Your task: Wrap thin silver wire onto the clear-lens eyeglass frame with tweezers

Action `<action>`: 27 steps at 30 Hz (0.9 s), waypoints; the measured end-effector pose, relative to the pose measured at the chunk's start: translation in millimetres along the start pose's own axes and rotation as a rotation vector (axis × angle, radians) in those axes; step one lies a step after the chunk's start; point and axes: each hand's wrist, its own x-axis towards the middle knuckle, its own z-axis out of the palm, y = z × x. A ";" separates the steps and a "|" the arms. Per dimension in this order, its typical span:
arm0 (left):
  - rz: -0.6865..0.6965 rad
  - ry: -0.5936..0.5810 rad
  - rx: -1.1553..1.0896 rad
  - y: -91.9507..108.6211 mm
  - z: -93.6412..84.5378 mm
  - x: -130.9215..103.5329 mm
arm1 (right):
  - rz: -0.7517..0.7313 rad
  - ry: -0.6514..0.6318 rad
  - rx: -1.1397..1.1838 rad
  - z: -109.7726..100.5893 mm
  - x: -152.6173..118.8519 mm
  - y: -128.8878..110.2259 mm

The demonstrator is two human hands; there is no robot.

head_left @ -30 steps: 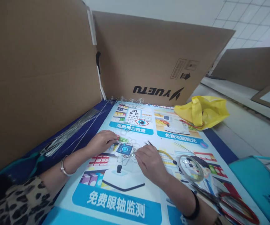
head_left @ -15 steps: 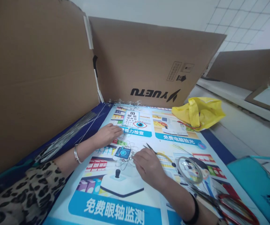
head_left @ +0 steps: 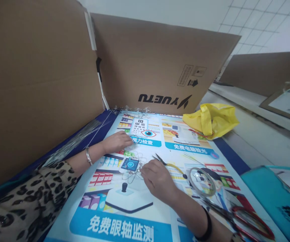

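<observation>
A thin, clear or silvery wire piece bent into several loops (head_left: 136,155) lies over the printed poster, between my two hands. My left hand (head_left: 118,142) is closed at the far end of the loops, its fingertips pressed together on the wire. My right hand (head_left: 158,179) pinches the near right side of the loops between thumb and fingers. Small bits on the wire are too fine to make out. Just beyond my right hand, yellow-handled pliers (head_left: 171,165) lie with their jaws apart.
Right of my right hand are a round clear coil (head_left: 202,181) and red-handled scissors (head_left: 252,222). A yellow bag (head_left: 214,119) lies at the back right, a teal pouch (head_left: 268,198) at the right. Wire strands (head_left: 71,143) lie at left. Cardboard walls (head_left: 155,60) stand behind and left.
The view has shifted slightly. My left forearm sits a little further forward, and both hands keep their places at the wire loops.
</observation>
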 end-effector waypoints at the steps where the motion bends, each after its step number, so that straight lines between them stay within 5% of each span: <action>1: -0.047 0.010 -0.084 -0.1 -0.3 2.5 | -0.001 0.000 0.002 -0.2 0.2 0.0; 9: -0.631 0.226 -0.920 0.1 -27.5 39.4 | 0.005 -0.037 0.042 -1.5 1.1 -0.3; 12: -0.908 0.251 -1.258 -11.0 -23.9 41.8 | 0.002 -0.042 0.046 -1.7 1.2 -0.5; 18: -1.100 0.244 -1.310 -31.8 -1.9 25.6 | 0.006 -0.053 0.055 -1.2 0.9 0.0; 27: -1.074 0.354 -1.033 -43.8 2.7 18.2 | -0.001 -0.034 0.052 0.2 -0.6 1.2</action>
